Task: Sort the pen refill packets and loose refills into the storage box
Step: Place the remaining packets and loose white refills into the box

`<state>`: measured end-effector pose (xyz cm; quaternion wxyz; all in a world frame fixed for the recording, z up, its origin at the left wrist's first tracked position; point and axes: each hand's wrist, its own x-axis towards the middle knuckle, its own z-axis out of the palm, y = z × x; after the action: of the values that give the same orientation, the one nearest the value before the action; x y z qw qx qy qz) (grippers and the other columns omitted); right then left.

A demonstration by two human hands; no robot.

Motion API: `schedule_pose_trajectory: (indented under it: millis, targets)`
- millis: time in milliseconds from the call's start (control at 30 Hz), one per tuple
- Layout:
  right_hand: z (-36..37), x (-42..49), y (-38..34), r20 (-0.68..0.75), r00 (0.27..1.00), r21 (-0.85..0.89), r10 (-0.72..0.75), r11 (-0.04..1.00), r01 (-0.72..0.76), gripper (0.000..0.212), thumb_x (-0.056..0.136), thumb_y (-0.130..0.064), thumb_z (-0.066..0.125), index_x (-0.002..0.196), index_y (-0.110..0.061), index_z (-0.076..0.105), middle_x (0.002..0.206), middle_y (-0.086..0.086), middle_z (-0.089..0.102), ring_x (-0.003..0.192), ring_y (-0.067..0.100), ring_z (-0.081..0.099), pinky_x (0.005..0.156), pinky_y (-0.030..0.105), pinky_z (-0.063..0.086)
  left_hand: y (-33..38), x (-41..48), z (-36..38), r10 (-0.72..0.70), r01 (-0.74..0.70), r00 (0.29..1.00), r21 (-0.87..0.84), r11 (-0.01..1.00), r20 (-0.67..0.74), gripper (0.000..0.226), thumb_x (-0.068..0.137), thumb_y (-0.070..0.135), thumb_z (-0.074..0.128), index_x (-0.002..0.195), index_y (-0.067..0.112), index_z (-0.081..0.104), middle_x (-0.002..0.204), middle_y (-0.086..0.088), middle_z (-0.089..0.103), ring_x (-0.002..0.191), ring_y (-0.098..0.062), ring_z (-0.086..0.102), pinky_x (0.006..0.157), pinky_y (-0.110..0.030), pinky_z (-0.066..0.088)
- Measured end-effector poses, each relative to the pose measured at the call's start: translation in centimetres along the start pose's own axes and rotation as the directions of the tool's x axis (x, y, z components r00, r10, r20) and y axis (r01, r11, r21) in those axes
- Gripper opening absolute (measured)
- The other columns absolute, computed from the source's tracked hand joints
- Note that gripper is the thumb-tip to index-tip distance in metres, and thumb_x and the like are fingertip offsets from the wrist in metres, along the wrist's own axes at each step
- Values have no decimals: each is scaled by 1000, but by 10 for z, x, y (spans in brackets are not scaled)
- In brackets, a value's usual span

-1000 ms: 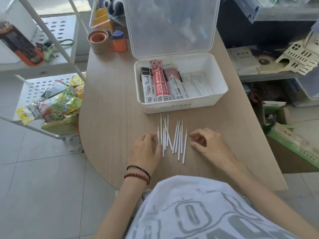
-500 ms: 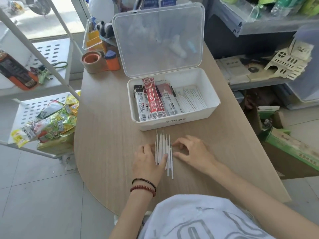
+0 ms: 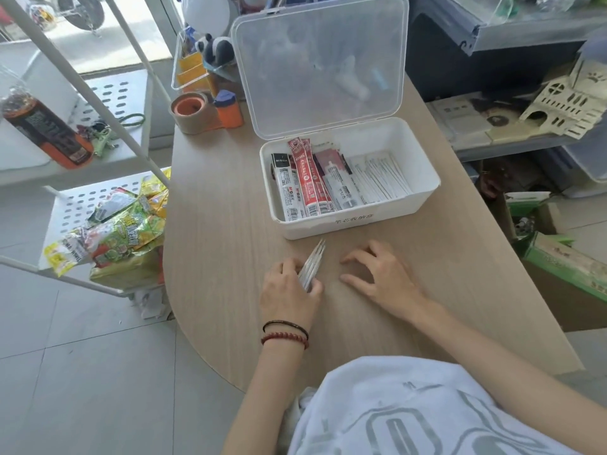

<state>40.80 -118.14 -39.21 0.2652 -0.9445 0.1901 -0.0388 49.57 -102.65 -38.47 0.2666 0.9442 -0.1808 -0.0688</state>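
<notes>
A white storage box (image 3: 423, 195) stands open on the wooden table (image 3: 223, 205), its clear lid (image 3: 320, 60) tilted up behind it. Inside lie red and black-and-white refill packets (image 3: 303, 182) on the left and loose white refills (image 3: 381, 178) on the right. My left hand (image 3: 289, 289) grips a gathered bundle of loose white refills (image 3: 313, 262) just in front of the box, tips pointing toward it. My right hand (image 3: 381, 274) rests beside it on the table, fingers loosely curled and holding nothing.
A tape roll (image 3: 189, 111) and an orange dispenser (image 3: 228, 110) sit at the table's back left. A white rack (image 3: 98, 198) with snack bags (image 3: 124, 231) stands to the left. Shelves with a wooden model (image 3: 565, 100) and boxes (image 3: 565, 267) are on the right.
The spread refills were pushed together by both hands, then my left hand took up the bundle. My right hand drew away to the right. The camera view shifted downward.
</notes>
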Motion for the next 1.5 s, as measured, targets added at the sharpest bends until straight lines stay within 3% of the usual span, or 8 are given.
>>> schedule_pose_trajectory:
  millis: [233, 333, 433, 800, 900, 1067, 1233, 1500]
  targets:
    - [-6, -2, -1, 48, 999, -12, 12, 1000, -12, 32, 86, -40, 68, 116, -29, 64, 115, -2, 50, 113, 16, 46, 98, 31, 37, 3, 7, -3, 30, -61, 992, 252, 966, 125, 22, 89, 24, 51, 107, 13, 59, 102, -5, 61, 91, -21, 59, 72, -25, 41]
    - [-9, -2, 0, 77, 997, -15, 20, 1000, -19, 34, 87, -40, 67, 119, -31, 62, 121, -1, 47, 118, 16, 43, 103, 31, 34, 13, 9, 3, 65, -72, 997, 403, 912, 32, 2, 70, 9, 64, 71, 10, 63, 69, -6, 62, 60, -19, 61, 47, -22, 41]
    - [-12, -1, 0, 117, 993, -17, 22, 1000, -21, 36, 87, -40, 67, 121, -32, 61, 126, 1, 45, 121, 16, 41, 106, 30, 32, 11, 5, 15, 73, -139, 984, 450, 882, 160, 26, 67, -1, 38, 49, 10, 54, 49, -5, 50, 41, -18, 51, 33, -12, 30]
    - [-18, 5, -5, 176, 984, -40, 14, 999, -7, 35, 87, -43, 66, 121, -32, 62, 112, -4, 48, 119, 16, 43, 104, 33, 34, 15, 7, 14, 3, -86, 984, 463, 882, 177, 7, 55, 9, 57, 53, 14, 61, 52, 0, 52, 42, -13, 51, 33, -14, 29]
    - [-21, 9, -8, 190, 982, 38, -12, 999, 5, 30, 86, -40, 68, 114, -29, 66, 107, -6, 58, 106, 13, 54, 97, 32, 42, 8, 6, 10, 11, -79, 991, 521, 850, 132, 14, 77, 6, 53, 85, 7, 64, 82, -7, 60, 72, -21, 62, 48, -27, 44]
    - [-30, 6, -20, 163, 985, 409, -55, 913, -16, 22, 84, -28, 74, 105, -23, 70, 96, -12, 69, 84, -2, 62, 75, 7, 44, 4, 4, -2, 102, -92, 953, -46, 995, 287, 24, 96, 19, 41, 116, 6, 45, 100, -13, 59, 91, -32, 58, 71, -33, 42]
    - [-41, 11, -30, 51, 998, 559, -28, 829, -5, 15, 84, -25, 74, 98, -21, 70, 90, -11, 72, 83, -2, 64, 73, 9, 45, 27, 10, -8, 206, -18, 951, -624, 781, 230, 22, 100, 27, 38, 105, 12, 54, 73, 3, 56, 64, -16, 56, 61, -25, 48]
    - [-72, 27, -32, -24, 998, 637, 65, 770, -35, 18, 83, -40, 73, 92, -26, 67, 86, -12, 72, 79, 3, 67, 67, 11, 46, 54, 56, -22, 198, -9, 953, -629, 777, 231, 50, 90, 55, 42, 101, 7, 54, 89, -4, 66, 85, -18, 65, 82, -38, 53]
